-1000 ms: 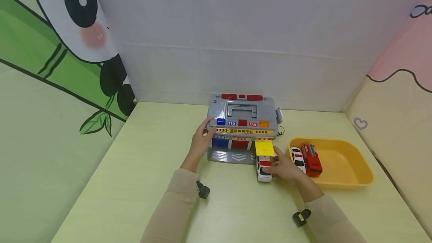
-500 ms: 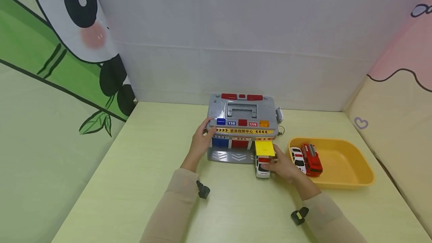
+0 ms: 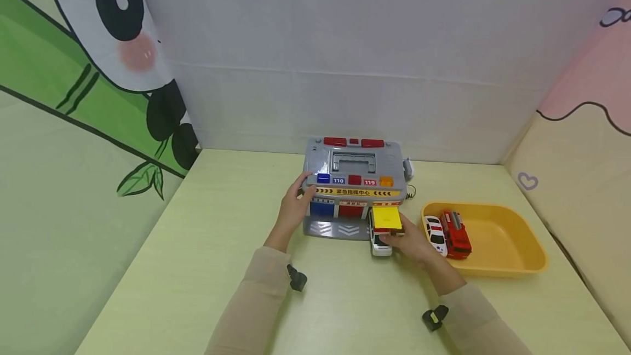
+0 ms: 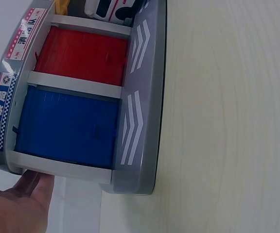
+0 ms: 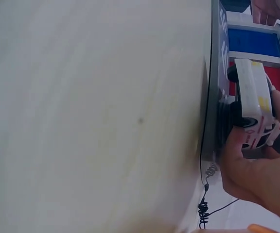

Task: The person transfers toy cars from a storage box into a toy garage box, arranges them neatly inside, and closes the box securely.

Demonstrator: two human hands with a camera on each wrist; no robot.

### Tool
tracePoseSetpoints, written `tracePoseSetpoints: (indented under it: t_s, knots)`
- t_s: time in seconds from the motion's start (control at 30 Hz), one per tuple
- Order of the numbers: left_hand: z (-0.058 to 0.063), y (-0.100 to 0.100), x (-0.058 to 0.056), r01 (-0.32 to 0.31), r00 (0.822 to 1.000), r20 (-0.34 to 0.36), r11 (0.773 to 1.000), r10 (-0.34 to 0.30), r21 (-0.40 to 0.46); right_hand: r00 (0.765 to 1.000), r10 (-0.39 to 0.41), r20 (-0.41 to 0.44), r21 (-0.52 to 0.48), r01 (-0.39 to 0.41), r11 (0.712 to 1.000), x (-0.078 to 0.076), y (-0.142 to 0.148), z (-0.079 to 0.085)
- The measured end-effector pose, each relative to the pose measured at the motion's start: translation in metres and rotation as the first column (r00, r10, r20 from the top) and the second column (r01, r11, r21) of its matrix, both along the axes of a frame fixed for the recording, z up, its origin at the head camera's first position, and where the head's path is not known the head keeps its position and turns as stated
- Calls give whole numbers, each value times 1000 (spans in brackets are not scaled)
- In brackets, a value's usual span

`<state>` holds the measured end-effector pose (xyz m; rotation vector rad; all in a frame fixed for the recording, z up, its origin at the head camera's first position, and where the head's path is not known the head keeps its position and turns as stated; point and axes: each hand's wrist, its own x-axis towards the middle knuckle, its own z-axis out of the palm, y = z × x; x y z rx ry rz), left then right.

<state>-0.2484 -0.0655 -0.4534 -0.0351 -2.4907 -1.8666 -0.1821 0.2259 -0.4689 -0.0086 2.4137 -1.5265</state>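
White toy emergency car [image 3: 381,249], right of centre in the head view: its near end projects from beneath the raised yellow door [image 3: 386,217], which hides its far end. Your right hand [image 3: 413,244] holds it pinched between thumb and fingers; the red print on its side, in the right wrist view, is too small to read. Only part of the car enters the left wrist view, cut off at the top. The toy rescue station [image 3: 317,160] bears "110", "119" and "紧急指挥中心"; the sign above the blue door [image 4: 67,126] reads "警察局", turned sideways in the left wrist view. Your left hand [image 3: 292,211] rests against the station's left end, thumb and index finger spread; its other fingers are partly hidden. A coiled cord [image 5: 203,209] shows lower right in the right wrist view. At right in the head view, the yellow tray [image 3: 503,241] contains a white toy car [image 3: 436,234] beside a red fire truck [image 3: 457,237].
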Motion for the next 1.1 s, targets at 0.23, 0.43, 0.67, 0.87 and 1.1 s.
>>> tracePoseSetpoints:
  t_s: [0.23,0.43,0.67,0.87,1.1]
  knots:
    - [0,1,1,-2,1000,0,1000,2,1,993,-91,80,-79,98,992,-1,-1,1]
    - [-1,2,0,2,1000,-1,1000,-2,-6,984,-104,146,-134,124,983,0,1,4]
    - [-1,0,-1,-4,1000,8,1000,4,-10,984,-104,143,-72,115,991,-1,2,4]
    - [0,-1,-1,1,1000,4,1000,0,-8,979,-120,165,-138,143,980,-2,1,2]
    - [-1,-1,-1,1,1000,14,1000,-1,-18,972,-144,185,-187,178,966,-3,1,1]
